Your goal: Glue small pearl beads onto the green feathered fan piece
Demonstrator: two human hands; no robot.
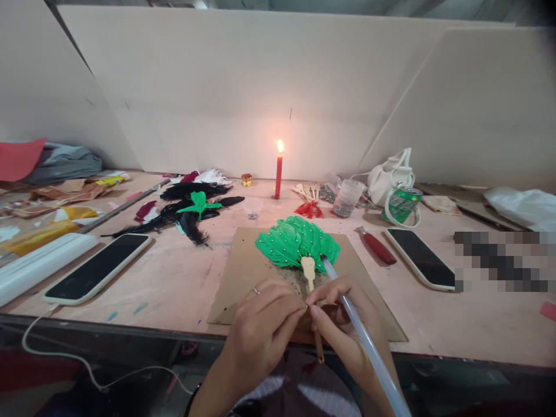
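1. Green feather fan [289, 240]: lay on the cardboard [243, 266] just beyond my left hand [260, 318] and right hand [337, 331], its wooden handle [308, 268] running between them.
2. My left hand: fingertips pinched together beside the right's; I could not tell what they held.
3. My right hand: closed around a translucent rod [369, 344], whose tip stood at the fan's edge.

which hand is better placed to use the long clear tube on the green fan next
Probably the right hand: the long tube lies across it, tip up at the green fan. The left hand is away from the tube.
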